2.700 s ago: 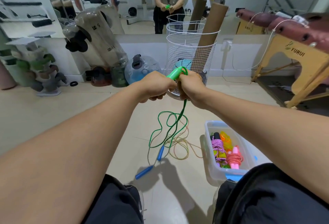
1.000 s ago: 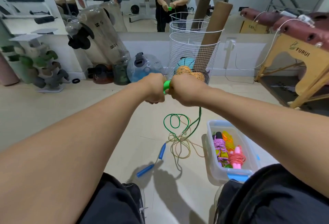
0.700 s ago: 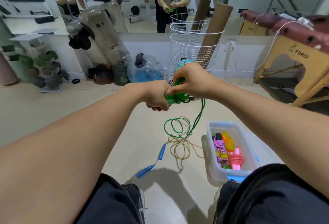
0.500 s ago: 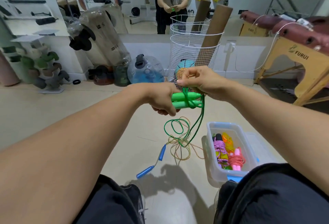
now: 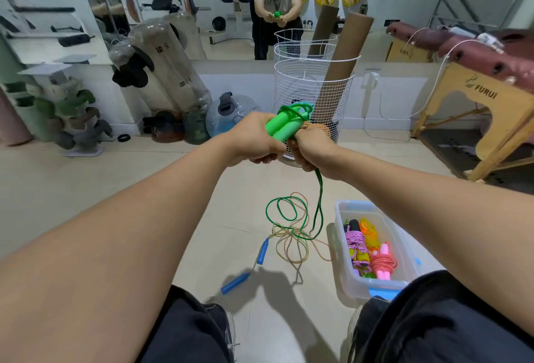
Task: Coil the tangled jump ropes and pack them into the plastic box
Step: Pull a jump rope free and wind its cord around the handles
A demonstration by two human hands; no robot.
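My left hand grips the two green handles together, fingers curled tight. My right hand is closed on the green rope just beside them. I think each turn should lie snug beside the other. The loose part hangs onto the floor, crossing the blue-handled rope. The plastic box waits near.

Our fists hide the lower ends of the green handles; our right knee covers the plastic box's near corner, and its coiled ropes' handles blur together.
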